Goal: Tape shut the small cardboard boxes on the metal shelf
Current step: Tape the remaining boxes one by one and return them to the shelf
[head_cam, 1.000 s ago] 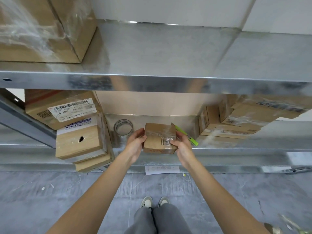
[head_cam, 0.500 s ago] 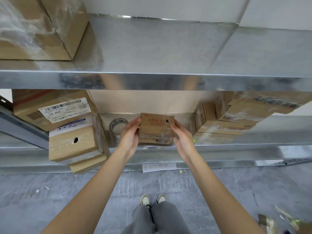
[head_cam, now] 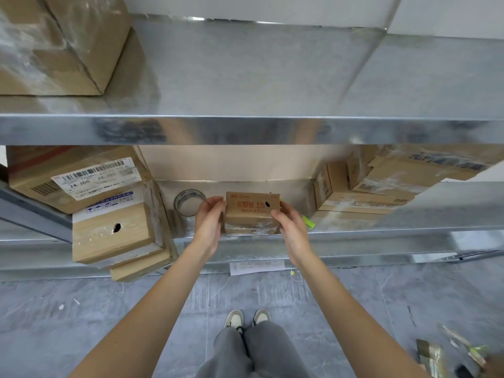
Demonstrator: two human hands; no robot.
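The box [head_cam: 252,211] is held at the front of the lower shelf [head_cam: 381,227], between the two hands, its printed face with the small hole turned up. The left hand [head_cam: 208,223] is curled on the left side, the right hand [head_cam: 290,227] wrapped on the right edge, thumb on top. It is judged light and stiff, though thin card may dent if squeezed; glossy tape low on its front could be slippery. A grip across opposite side walls looks safest. The tape roll [head_cam: 189,202] is seen just left, the green cutter [head_cam: 308,222] behind the right hand
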